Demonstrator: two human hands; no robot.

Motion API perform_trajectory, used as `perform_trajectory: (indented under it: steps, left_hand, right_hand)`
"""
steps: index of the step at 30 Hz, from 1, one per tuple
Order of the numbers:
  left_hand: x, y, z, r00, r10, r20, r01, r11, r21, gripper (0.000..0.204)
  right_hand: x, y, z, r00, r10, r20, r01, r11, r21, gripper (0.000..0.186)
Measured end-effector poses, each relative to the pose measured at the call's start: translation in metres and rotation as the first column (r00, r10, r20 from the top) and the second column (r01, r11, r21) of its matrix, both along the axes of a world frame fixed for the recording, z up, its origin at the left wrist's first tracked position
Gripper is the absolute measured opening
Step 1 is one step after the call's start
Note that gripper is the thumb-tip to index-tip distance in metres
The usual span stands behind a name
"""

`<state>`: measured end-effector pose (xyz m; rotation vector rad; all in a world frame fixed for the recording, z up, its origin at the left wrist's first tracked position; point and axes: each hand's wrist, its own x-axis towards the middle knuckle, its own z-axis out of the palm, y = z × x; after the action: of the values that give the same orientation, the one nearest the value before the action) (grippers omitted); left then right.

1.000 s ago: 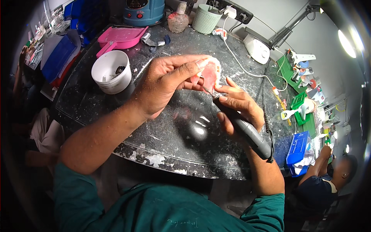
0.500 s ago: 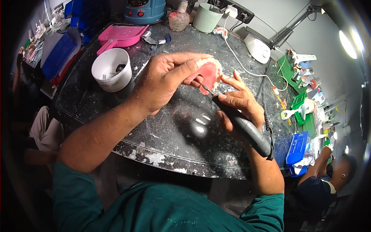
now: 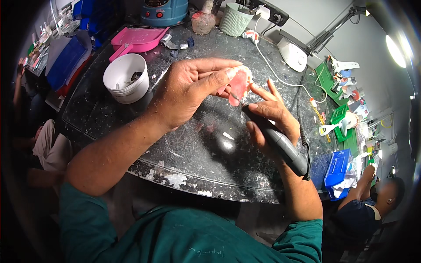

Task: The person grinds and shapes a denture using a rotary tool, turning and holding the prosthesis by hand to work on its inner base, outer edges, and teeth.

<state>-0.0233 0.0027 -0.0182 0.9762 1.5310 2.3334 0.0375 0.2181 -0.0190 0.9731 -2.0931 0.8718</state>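
My left hand (image 3: 184,92) pinches a pink denture plate with a row of pale teeth (image 3: 240,85) above the speckled black worktop (image 3: 193,153), thumb on its edge. My right hand (image 3: 274,116) is wrapped round a black rotary handpiece (image 3: 285,149), whose thin bit points up-left at the plate's lower part; whether it touches is unclear. Two fingers of that hand stretch up beside the denture's right side. A coiled cord hangs from the handpiece.
A white tub (image 3: 127,94) with small items, a pink dustpan (image 3: 133,41), a blue appliance (image 3: 164,15), green trays (image 3: 337,118) and a blue bin (image 3: 337,171) line the worktop. A lamp (image 3: 394,48) hangs right. Other people (image 3: 359,215) sit at both sides.
My left hand and the denture have risen slightly, and more of the pink plate's lower part shows. My right hand's outer fingers have extended upward along the denture; the handpiece has shifted slightly up.
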Motion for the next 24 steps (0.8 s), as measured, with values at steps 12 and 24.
perform_trajectory:
  steps: [12,24]
  left_hand:
    - [-0.0007,-0.0026,0.0023,0.996,-0.003,0.095,0.003,1.000,-0.007,0.036]
    - [0.0001,-0.0039,0.0050,0.990,-0.051,0.135,0.051,0.999,-0.001,0.036]
  right_hand:
    - [-0.0003,0.0010,-0.0028,0.999,0.037,0.005,-0.037,0.997,-0.072,0.035]
    - [-0.0005,0.0022,-0.0020,0.999,0.040,-0.026,-0.042,0.997,-0.068,0.037]
